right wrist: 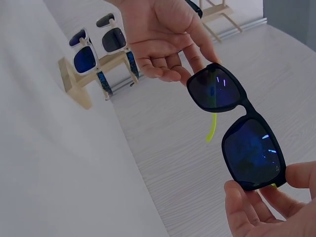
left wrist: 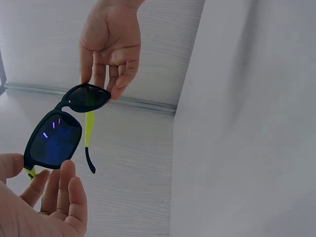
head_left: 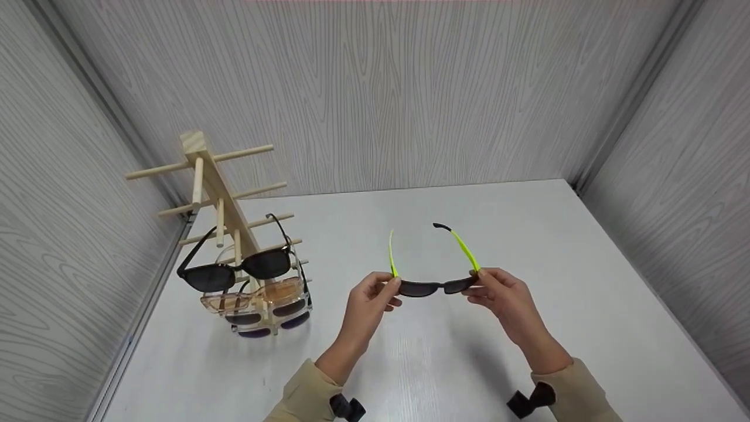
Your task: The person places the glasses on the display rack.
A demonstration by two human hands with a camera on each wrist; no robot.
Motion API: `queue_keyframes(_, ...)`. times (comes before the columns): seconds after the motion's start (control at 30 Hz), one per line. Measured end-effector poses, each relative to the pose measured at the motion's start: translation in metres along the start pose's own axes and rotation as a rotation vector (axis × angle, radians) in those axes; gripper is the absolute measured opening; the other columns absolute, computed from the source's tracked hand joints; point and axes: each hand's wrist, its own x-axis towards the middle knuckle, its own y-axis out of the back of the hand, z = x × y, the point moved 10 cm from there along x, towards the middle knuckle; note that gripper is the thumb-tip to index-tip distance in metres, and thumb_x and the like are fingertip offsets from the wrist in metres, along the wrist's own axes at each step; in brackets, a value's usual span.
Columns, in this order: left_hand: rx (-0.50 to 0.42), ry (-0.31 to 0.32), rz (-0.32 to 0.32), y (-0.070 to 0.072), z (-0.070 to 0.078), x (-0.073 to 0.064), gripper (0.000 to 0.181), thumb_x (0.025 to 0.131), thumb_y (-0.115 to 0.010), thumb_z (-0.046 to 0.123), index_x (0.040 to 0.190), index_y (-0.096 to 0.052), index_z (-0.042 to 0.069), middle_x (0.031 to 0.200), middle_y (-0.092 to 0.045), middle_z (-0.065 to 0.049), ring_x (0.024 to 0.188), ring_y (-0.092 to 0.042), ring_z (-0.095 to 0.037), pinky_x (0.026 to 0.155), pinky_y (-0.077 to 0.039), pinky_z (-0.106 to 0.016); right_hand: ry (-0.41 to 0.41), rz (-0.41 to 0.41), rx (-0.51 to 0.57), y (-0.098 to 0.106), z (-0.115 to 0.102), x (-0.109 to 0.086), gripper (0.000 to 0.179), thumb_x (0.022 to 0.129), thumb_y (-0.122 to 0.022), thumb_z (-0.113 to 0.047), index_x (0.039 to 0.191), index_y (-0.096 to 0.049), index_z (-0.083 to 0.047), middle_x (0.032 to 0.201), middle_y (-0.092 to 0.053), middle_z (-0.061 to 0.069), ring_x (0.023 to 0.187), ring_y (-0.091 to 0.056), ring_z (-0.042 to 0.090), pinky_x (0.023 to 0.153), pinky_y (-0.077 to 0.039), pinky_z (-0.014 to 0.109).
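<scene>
A pair of sunglasses [head_left: 420,288] with a black frame, dark lenses and neon yellow temples is held up over the white table. In the head view its temples are unfolded and point away from the person. My left hand [head_left: 370,306] pinches the left hinge corner between thumb and fingers. At the opposite corner my right hand [head_left: 508,302] pinches the frame the same way. Both wrist views show the lenses [left wrist: 55,138] from the front, with bluish reflections, and the two hands at the outer ends of the frame.
On the left of the table [head_left: 586,264] stands a wooden display rack [head_left: 220,184] with pegs on both sides. Its upper pegs are bare. Black sunglasses [head_left: 266,264], orange-tinted glasses [head_left: 281,291] and further pairs hang lower down. Wood-grain panels [head_left: 375,94] enclose the table.
</scene>
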Motion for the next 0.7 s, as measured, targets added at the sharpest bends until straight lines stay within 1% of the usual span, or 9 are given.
queue_keyframes(0.13,0.000,-0.019,0.013,0.004,0.008,-0.001,0.022,0.094,-0.055,0.015,0.108,-0.059,-0.002,0.092,-0.063,-0.020,0.077,-0.063,-0.023,0.076,-0.050,-0.045,0.018,-0.011,-0.001,-0.006,-0.006,0.001,0.037,0.089,-0.064,-0.019,0.111,-0.055,0.009,0.096,-0.065,0.015,0.086,-0.065,0.028,0.082,-0.051,0.039)
queue_keyframes(0.2,0.002,-0.026,0.021,0.006,0.011,-0.002,0.022,0.094,-0.056,0.014,0.108,-0.059,-0.002,0.092,-0.063,-0.020,0.077,-0.063,-0.023,0.076,-0.050,-0.045,0.023,-0.013,-0.010,-0.008,-0.009,0.003,0.035,0.089,-0.064,-0.019,0.110,-0.056,0.008,0.096,-0.065,0.016,0.086,-0.065,0.028,0.082,-0.051,0.039)
queue_keyframes(0.33,0.001,-0.035,0.042,0.010,0.017,-0.004,0.022,0.094,-0.056,0.013,0.108,-0.059,-0.003,0.091,-0.063,-0.021,0.078,-0.063,-0.029,0.076,-0.050,-0.046,0.020,-0.024,-0.038,-0.015,-0.013,0.005,0.028,0.090,-0.063,-0.020,0.106,-0.059,0.003,0.096,-0.064,0.014,0.086,-0.065,0.027,0.081,-0.051,0.038)
queue_keyframes(0.37,0.003,-0.036,0.050,0.012,0.019,-0.004,0.022,0.094,-0.057,0.013,0.107,-0.059,-0.003,0.091,-0.062,-0.021,0.078,-0.063,-0.029,0.076,-0.050,-0.045,0.020,-0.028,-0.040,-0.017,-0.015,0.006,0.027,0.090,-0.063,-0.020,0.106,-0.060,0.002,0.096,-0.064,0.014,0.086,-0.065,0.027,0.081,-0.051,0.038)
queue_keyframes(0.47,0.001,-0.042,0.068,0.016,0.024,-0.004,0.022,0.093,-0.057,0.013,0.107,-0.059,-0.004,0.090,-0.062,-0.022,0.079,-0.063,-0.034,0.075,-0.050,-0.045,0.027,-0.035,-0.030,-0.023,-0.019,0.008,0.027,0.090,-0.063,-0.019,0.105,-0.059,0.003,0.096,-0.064,0.015,0.085,-0.065,0.027,0.081,-0.051,0.038)
queue_keyframes(0.6,0.000,-0.049,0.078,0.020,0.030,-0.004,0.021,0.094,-0.056,0.011,0.106,-0.059,-0.005,0.089,-0.061,-0.022,0.082,-0.061,-0.040,0.075,-0.050,-0.044,0.032,-0.041,-0.021,-0.030,-0.024,0.009,0.028,0.090,-0.063,-0.019,0.105,-0.059,0.004,0.094,-0.065,0.015,0.084,-0.065,0.026,0.082,-0.051,0.038)
queue_keyframes(0.7,0.012,-0.056,0.082,0.024,0.033,-0.004,0.020,0.093,-0.056,0.011,0.105,-0.059,-0.005,0.089,-0.062,-0.022,0.082,-0.061,-0.041,0.075,-0.050,-0.044,0.035,-0.055,-0.022,-0.035,-0.028,0.010,0.027,0.091,-0.062,-0.019,0.106,-0.059,0.003,0.094,-0.065,0.015,0.084,-0.065,0.026,0.082,-0.051,0.038)
